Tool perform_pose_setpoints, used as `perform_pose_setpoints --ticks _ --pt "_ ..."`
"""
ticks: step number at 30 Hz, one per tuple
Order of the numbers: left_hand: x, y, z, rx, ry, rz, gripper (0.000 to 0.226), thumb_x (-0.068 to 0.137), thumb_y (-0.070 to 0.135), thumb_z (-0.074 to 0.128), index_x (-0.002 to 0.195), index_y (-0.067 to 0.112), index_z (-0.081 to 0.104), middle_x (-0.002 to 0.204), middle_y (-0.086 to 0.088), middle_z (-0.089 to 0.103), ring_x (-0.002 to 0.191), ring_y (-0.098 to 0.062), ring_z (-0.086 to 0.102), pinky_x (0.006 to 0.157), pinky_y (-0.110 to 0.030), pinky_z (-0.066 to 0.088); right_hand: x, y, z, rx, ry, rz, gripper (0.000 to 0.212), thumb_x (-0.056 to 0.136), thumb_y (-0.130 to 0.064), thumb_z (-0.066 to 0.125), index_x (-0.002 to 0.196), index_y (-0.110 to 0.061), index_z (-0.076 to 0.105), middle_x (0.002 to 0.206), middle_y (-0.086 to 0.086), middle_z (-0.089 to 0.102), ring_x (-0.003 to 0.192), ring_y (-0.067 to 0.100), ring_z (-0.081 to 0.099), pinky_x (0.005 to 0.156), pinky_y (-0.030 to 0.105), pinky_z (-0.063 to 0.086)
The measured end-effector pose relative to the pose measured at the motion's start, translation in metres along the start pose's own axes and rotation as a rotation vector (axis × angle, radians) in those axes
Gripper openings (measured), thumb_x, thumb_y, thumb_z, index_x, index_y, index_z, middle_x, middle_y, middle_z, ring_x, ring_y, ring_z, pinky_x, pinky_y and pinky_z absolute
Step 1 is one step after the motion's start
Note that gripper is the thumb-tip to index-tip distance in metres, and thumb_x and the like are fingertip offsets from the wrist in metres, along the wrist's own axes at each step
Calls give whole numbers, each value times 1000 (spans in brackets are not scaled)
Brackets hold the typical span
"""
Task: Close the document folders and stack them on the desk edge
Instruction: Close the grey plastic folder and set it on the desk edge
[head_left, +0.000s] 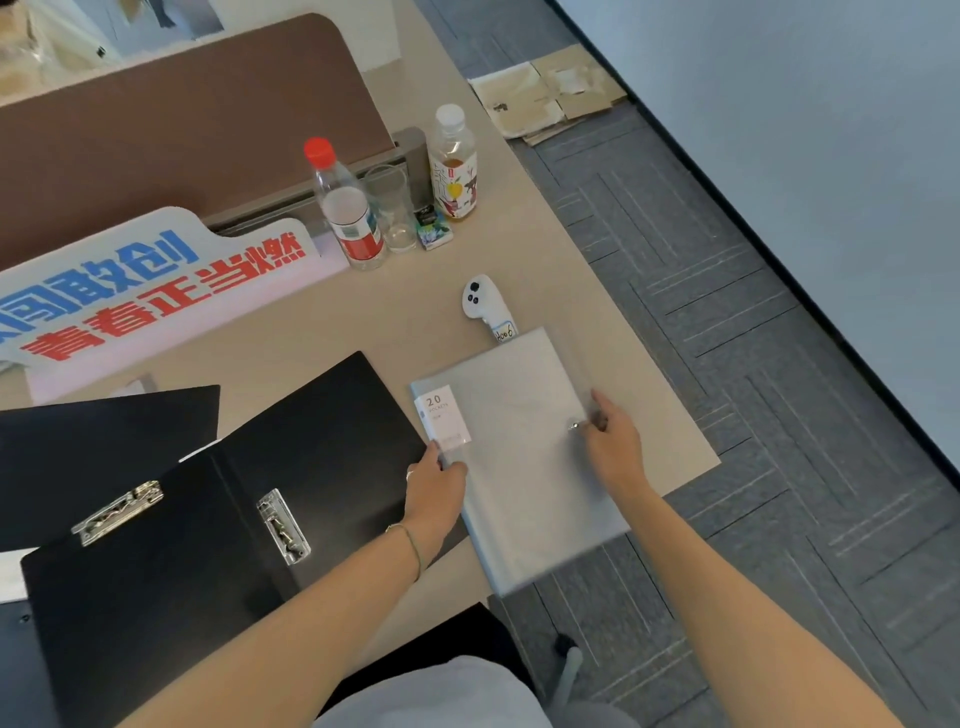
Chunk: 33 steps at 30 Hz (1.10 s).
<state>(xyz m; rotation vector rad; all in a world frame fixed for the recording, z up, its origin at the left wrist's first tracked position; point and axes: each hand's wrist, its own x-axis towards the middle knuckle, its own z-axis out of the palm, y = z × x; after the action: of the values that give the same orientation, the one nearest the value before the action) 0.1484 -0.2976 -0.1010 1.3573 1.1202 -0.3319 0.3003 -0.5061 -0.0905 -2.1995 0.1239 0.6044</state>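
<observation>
Gripping a grey folder (524, 483) by its edges, left hand (436, 488) and right hand (615, 447) sit over the beige surface (374, 322), grey carpet (779, 415) rightward.

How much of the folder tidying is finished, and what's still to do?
Done: the grey folder lies closed near the right edge of the desk. In hand: the left hand and right hand hold its two long sides. Still to do: the black folder lies open, metal clips showing; it needs closing and stacking. A second black folder behind it is partly hidden, so I cannot tell its state.
</observation>
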Motion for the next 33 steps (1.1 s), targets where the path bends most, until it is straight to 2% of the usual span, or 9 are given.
perform_pose_setpoints --ticks 4,8,12,15,18,21,25,29,33 --pt "-9 10 1 5 5 2 69 79 33 54 148 31 47 137 -2 53 111 -22 64 95 -49 59 -1 0 1 -93 7 -35 62 96 -21 60 153 -20 35 107 5 47 95 27 54 94 44 48" --pt "-15 17 1 8 18 22 63 85 29 52 147 32 48 139 -2 52 111 -18 62 100 -48 56 -6 -2 2 -132 24 -94 64 93 -18 61 152 -21 35 125 8 47 115 30 47 105 47 41" --pt "-38 38 -4 58 55 110 52 99 20 50 149 31 45 140 -3 53 102 -9 57 97 -36 53 -13 -18 3 -85 36 -133 69 87 -7 57 152 -21 36 140 8 43 124 30 44 107 48 39" --pt "-47 48 -14 89 104 172 44 102 18 50 145 28 49 143 -7 50 92 -3 50 89 -30 40 -23 -37 8 -86 45 -226 70 85 -3 58 150 -19 39 139 9 47 121 31 47 107 41 39" --pt "-55 59 -31 84 162 190 54 104 17 51 155 24 37 153 -10 40 123 -21 55 99 -36 43 -35 -59 21 -129 30 -313 70 86 -3 59 150 -21 39 140 7 47 122 27 45 104 33 37" --pt "-57 64 -53 93 230 217 60 104 12 51 159 24 32 158 -12 37 139 -28 48 100 -32 40 -43 -85 39 -150 -9 -363 68 87 -6 58 150 -23 38 144 6 46 130 26 42 108 38 38" --pt "-63 65 -86 60 302 254 59 103 10 50 158 26 33 156 -11 39 136 -24 49 98 -29 40 -54 -119 64 -164 -54 -435 65 89 -10 60 150 -20 38 144 10 48 129 30 45 107 41 40" --pt "-70 59 -122 -12 366 261 59 103 9 49 158 25 34 154 -10 39 113 -12 49 96 -27 41 -71 -148 90 -135 -140 -477 62 94 -10 60 149 -25 37 149 1 44 135 21 40 106 26 33" --pt "-81 45 -160 -85 443 259 59 103 10 49 158 24 35 154 -11 40 121 -15 51 102 -28 42 -86 -166 123 -147 -215 -528 63 92 -7 59 149 -26 39 146 -1 47 135 21 43 110 31 37"
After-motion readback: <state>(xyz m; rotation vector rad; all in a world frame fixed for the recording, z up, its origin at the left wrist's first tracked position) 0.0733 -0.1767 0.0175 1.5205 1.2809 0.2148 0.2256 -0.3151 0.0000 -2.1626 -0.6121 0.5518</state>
